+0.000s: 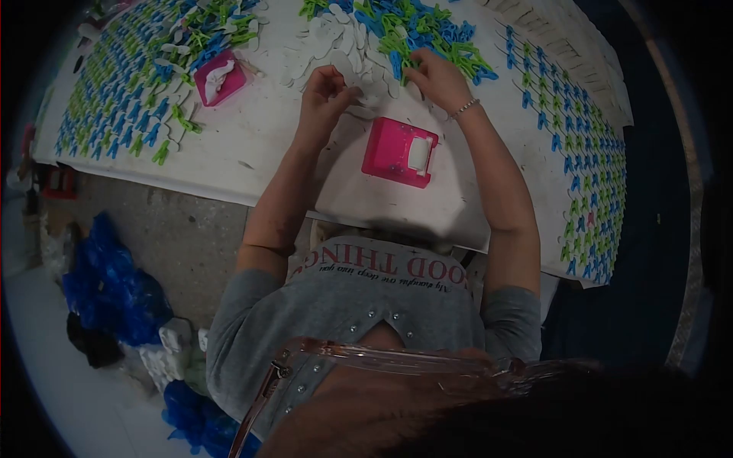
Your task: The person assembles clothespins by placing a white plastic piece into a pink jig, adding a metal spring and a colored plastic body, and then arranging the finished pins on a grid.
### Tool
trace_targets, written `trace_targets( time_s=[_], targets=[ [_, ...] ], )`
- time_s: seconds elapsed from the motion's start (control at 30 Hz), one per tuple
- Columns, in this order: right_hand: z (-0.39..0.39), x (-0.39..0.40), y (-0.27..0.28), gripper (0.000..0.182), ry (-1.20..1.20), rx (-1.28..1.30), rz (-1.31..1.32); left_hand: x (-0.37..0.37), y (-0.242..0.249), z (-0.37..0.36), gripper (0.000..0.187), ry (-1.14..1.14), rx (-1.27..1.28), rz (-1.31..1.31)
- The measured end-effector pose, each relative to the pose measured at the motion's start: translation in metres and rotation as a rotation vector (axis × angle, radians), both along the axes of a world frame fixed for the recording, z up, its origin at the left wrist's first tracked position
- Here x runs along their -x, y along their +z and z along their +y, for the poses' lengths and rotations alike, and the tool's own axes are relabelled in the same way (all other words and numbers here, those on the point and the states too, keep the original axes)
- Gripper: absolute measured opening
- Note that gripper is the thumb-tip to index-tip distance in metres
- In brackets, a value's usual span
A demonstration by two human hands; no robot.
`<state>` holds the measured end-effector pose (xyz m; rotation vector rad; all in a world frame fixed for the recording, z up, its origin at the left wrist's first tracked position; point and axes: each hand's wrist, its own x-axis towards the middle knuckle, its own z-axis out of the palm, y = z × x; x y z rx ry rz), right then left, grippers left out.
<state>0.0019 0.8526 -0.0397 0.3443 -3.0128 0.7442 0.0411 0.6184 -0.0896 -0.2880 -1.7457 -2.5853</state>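
My left hand (324, 103) is curled beside the loose white pieces (336, 38), its thumb and fingers closed around something pale and too small to make out. My right hand (439, 80), with a beaded bracelet at the wrist, reaches the edge of the pile of green and blue clips (450, 42). Its thumb and forefinger are pinched together at a green clip (406, 75). Between my forearms, a pink dispenser (389, 153) with a white roll lies on the white table (282, 164).
Rows of blue and green clips with white pieces cover the left (114, 99) and right (580, 168) sides. A pink tray (229, 90) holding something white stands at the left. Blue plastic bags (114, 282) lie on the floor, lower left.
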Motion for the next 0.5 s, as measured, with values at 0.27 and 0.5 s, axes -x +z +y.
trace_targets(
  time_s=[0.27,0.5],
  targets=[
    [-0.018,0.015,-0.019,0.030,-0.003,-0.362,0.145,-0.018,0.010,0.001,0.038,0.061,-0.030,-0.009],
    [0.009,0.009,-0.004,0.025,0.098,-0.071,0.015,-0.023,0.013,0.000,0.040,-0.015,-0.121,-0.071]
  ],
)
